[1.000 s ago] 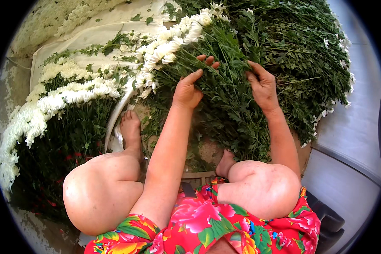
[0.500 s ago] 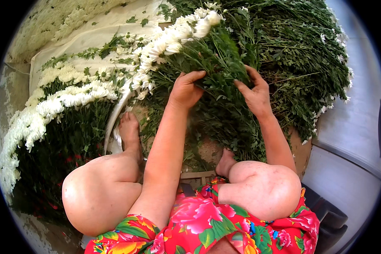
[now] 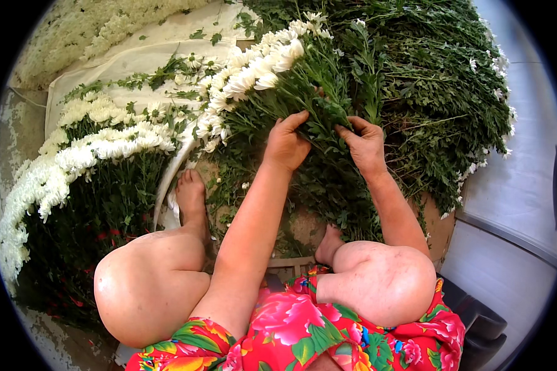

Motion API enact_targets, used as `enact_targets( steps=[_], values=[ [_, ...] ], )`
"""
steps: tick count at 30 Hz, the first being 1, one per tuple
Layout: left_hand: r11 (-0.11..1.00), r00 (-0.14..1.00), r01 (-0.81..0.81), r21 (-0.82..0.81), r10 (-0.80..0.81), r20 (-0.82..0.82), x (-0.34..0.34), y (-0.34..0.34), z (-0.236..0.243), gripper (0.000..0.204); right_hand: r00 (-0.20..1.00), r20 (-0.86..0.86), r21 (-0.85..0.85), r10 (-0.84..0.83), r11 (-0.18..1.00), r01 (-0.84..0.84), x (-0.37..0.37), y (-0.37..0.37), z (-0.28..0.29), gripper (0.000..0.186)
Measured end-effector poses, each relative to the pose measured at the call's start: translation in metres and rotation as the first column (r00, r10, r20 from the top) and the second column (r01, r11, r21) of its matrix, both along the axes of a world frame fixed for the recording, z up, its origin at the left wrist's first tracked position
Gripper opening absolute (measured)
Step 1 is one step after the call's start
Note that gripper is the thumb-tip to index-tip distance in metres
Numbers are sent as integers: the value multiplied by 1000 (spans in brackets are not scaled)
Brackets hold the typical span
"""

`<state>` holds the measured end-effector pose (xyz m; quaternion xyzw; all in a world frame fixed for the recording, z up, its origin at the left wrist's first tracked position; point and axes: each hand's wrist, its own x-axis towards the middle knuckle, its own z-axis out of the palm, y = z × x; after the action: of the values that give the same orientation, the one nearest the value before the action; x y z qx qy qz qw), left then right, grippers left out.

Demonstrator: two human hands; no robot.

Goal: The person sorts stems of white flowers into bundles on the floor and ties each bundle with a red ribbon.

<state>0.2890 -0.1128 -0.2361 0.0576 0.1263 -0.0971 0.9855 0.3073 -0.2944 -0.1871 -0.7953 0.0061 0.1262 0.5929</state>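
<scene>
A bunch of white chrysanthemums (image 3: 257,69) slants up from between my hands, blooms toward the far left and leafy green stems toward me. My left hand (image 3: 288,143) is closed round its stems from the left, thumb on top; the other fingers are hidden under the leaves. On the right side of the bunch, my right hand (image 3: 363,146) pinches leafy stems (image 3: 337,114) between thumb and fingers. A large heap of cut chrysanthemum stems (image 3: 427,86) lies just beyond and to the right of that hand.
Bundled white chrysanthemums (image 3: 99,145) stand at the left beside my foot (image 3: 190,195). Pale cloth (image 3: 148,59) with scattered leaves lies behind them, and more white blooms (image 3: 80,31) fill the far left. White panels (image 3: 513,179) bound the right side.
My left hand has moved slightly right and nearer to me. My right hand has drawn inward and closed its fingers on leafy stems. The blooms have tilted a little toward me.
</scene>
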Motion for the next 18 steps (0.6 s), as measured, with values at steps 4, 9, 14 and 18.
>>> enact_targets(
  steps=[4, 9, 14, 18],
  values=[
    [969, 1000, -29, 245, 25, 19, 0, -6, 17, 40, 996, -43, 91, 82, 993, -78, 0, 4, 15, 31],
    [973, 998, -34, 230, 44, -40, 2, -9, 24, 36, 991, -128, 144, 31, 990, -13, 8, -9, 16, 32],
    [995, 999, -53, 87, 53, 5, 1, -10, 13, 35, 987, -148, 147, -62, 986, 84, 11, -6, 23, 23],
    [998, 999, -41, 41, 39, 33, 3, -13, 21, 36, 977, -211, 155, -28, 986, 62, 3, -2, 16, 23]
  ],
)
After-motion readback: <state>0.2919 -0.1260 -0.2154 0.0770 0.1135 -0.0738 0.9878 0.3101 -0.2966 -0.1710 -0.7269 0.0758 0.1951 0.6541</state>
